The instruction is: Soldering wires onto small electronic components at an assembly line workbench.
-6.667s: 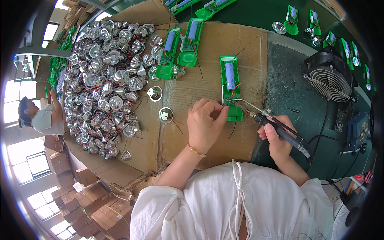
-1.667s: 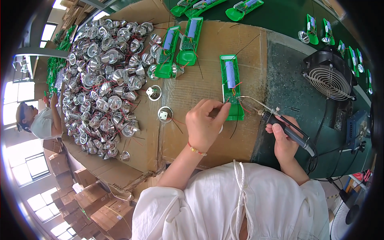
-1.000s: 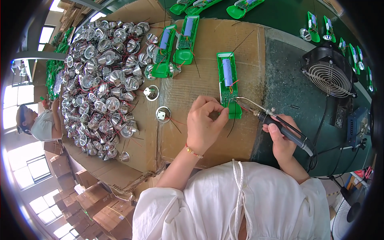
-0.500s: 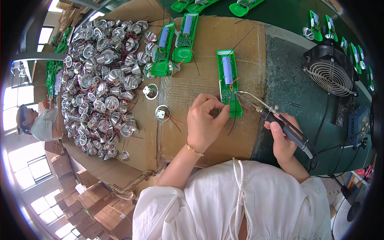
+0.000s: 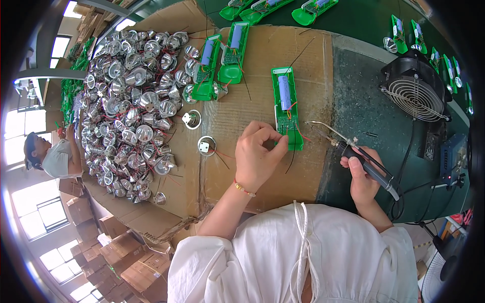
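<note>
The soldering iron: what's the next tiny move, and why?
Perhaps nudge the soldering iron, held in the right hand, leftward to the circuit board: its tip hangs just right of the green case, while the left hand pinches near the board's lower end.

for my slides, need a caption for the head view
Left hand beside a green casing with a blue cell, right hand holding a soldering iron.

No words or numbers can be read — faint marks point(image 5: 285, 93) are seen on the purple cylinder point(image 5: 284, 86) near the centre, and a pale label point(image 5: 156, 275) on a cardboard carton point(image 5: 144, 279) at lower left, both too small to be deciphered.
</note>
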The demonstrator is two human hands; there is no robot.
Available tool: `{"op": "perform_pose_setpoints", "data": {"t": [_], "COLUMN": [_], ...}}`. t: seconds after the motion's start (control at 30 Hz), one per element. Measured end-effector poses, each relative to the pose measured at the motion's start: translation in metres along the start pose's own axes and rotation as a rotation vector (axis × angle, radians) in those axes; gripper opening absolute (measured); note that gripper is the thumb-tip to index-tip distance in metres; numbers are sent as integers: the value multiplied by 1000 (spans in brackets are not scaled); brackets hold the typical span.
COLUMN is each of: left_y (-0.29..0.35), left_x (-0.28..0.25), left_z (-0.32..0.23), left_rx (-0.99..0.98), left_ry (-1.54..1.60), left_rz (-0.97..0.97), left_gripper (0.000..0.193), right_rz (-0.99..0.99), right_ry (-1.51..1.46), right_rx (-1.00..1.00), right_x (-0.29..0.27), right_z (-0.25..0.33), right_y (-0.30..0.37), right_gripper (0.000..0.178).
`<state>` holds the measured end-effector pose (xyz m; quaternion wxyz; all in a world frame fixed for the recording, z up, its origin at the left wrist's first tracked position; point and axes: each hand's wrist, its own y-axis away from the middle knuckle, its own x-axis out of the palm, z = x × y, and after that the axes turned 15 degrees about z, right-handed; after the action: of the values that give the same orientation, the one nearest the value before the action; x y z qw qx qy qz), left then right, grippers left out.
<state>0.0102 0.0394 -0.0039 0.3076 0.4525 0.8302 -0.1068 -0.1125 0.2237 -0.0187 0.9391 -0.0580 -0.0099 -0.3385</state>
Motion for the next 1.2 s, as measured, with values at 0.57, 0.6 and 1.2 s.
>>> {"op": "perform_pose_setpoints", "data": {"t": [0.57, 0.6, 1.2], "left_y": [-250, -267, 17], "left_x": [31, 32, -14], "left_z": [-63, -64, -8], "left_rx": [106, 130, 252], "left_ry": [-350, -412, -332], "left_rz": [-180, -247, -160], "left_gripper": [27, 31, 35], "right_rz": [-189, -201, -160], "right_ry": [31, 59, 87], "right_rx": [101, 80, -11], "right_x": [-26, -27, -26], "right_z": [-14, -16, -19], "right_y": [2, 2, -3], "right_gripper": [18, 18, 21]}}
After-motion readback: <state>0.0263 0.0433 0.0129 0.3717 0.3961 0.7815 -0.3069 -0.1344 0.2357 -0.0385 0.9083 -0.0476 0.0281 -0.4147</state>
